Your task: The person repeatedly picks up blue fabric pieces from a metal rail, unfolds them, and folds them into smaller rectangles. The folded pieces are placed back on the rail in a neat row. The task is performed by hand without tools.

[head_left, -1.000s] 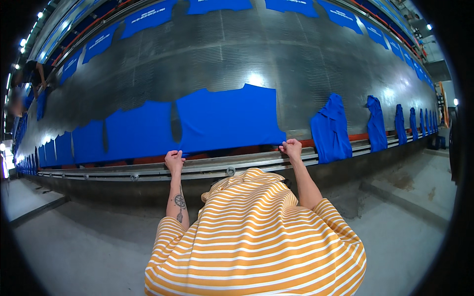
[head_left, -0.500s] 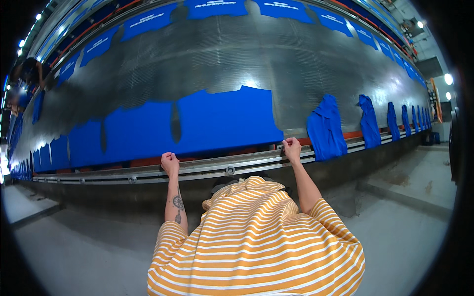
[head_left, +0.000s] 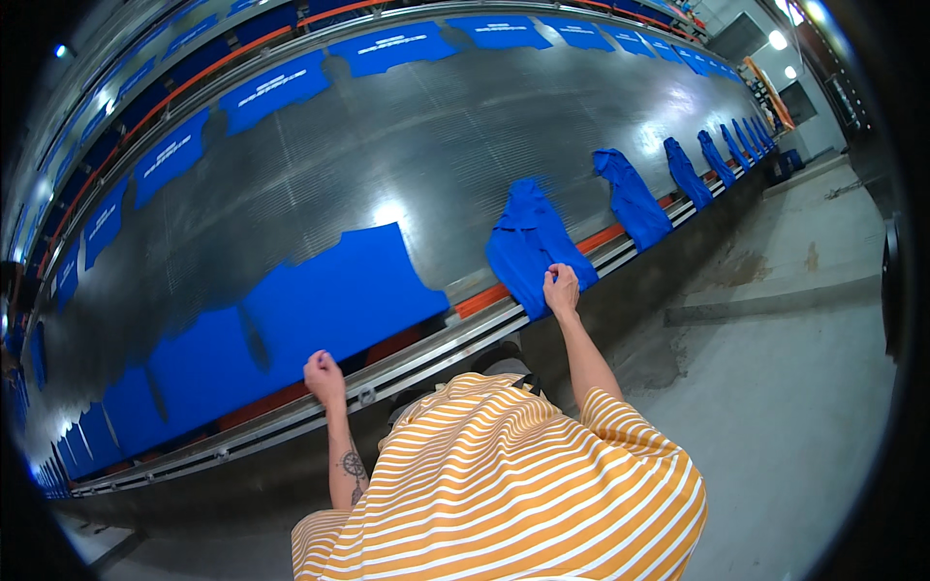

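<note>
A flat blue fabric panel (head_left: 339, 300) lies spread along the near side of the long dark table. Beside its front edge is my left hand (head_left: 325, 380), fingers curled closed; whether they grip any cloth is hidden. To the right, a bunched blue fabric piece (head_left: 535, 237) drapes over the near rail. My right hand (head_left: 562, 290) is on the lower part of this piece, with the fingertips pressed together against the cloth.
A metal rail (head_left: 426, 358) runs along the table's near edge, with an orange-red strip (head_left: 482, 300) behind it. More draped blue pieces (head_left: 630, 198) line the right. Printed blue panels (head_left: 392, 48) lie along the far side of the table (head_left: 387, 145).
My right hand has left the flat panel's right corner and come to the bunched piece. The view has turned to the right. My left hand stays closed near the flat panel's edge.
</note>
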`<state>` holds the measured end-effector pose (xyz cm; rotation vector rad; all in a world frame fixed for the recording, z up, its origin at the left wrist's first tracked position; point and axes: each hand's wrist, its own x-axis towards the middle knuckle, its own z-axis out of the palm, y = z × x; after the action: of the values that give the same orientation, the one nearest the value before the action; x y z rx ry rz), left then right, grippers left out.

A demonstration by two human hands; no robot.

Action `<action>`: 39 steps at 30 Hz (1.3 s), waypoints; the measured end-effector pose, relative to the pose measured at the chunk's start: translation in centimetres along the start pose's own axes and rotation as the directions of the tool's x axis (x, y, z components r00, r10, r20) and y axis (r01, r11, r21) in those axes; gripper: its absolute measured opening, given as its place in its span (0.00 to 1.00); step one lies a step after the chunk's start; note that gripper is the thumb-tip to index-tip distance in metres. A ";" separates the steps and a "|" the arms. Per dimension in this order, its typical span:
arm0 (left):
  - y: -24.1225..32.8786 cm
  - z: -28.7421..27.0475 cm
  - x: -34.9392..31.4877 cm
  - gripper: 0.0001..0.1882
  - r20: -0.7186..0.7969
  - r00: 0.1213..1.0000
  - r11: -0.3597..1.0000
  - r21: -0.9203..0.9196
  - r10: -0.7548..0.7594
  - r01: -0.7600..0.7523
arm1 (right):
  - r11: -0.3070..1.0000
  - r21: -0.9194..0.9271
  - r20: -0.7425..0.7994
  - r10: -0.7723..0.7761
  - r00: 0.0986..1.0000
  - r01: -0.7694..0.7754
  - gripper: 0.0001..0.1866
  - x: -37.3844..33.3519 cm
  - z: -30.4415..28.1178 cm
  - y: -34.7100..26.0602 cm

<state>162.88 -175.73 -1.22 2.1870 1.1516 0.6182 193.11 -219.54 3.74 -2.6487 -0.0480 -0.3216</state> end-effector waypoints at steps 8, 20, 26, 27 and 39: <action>25.8 20.6 -8.9 0.31 0.660 0.751 1.000 0.009 -0.021 0.020 | 0.995 0.010 0.571 -0.089 0.816 0.102 0.14 11.9 2.6 9.4; 31.7 27.2 -11.1 0.23 0.932 0.341 0.095 -0.331 -0.120 0.939 | -0.304 0.407 0.822 -0.291 0.490 -0.862 0.35 22.4 -3.0 17.4; 32.3 20.1 -14.8 0.29 0.783 0.613 -0.079 -0.608 0.102 0.790 | 0.015 0.335 0.867 -0.396 0.302 -0.942 0.28 19.8 -5.0 21.5; 31.2 19.0 -15.7 0.29 0.768 0.638 -0.125 -0.629 0.053 0.768 | -0.062 0.271 0.868 -0.416 0.272 -0.961 0.28 19.4 -5.5 21.6; 29.3 17.2 -18.6 0.37 0.856 0.513 0.129 -0.503 -0.060 0.855 | 0.268 0.295 0.956 -0.078 0.284 -0.917 0.17 17.3 -9.3 24.9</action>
<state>180.92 -209.57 3.92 0.6498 0.6982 0.0135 210.14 -246.30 4.65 -1.2395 0.3139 1.1118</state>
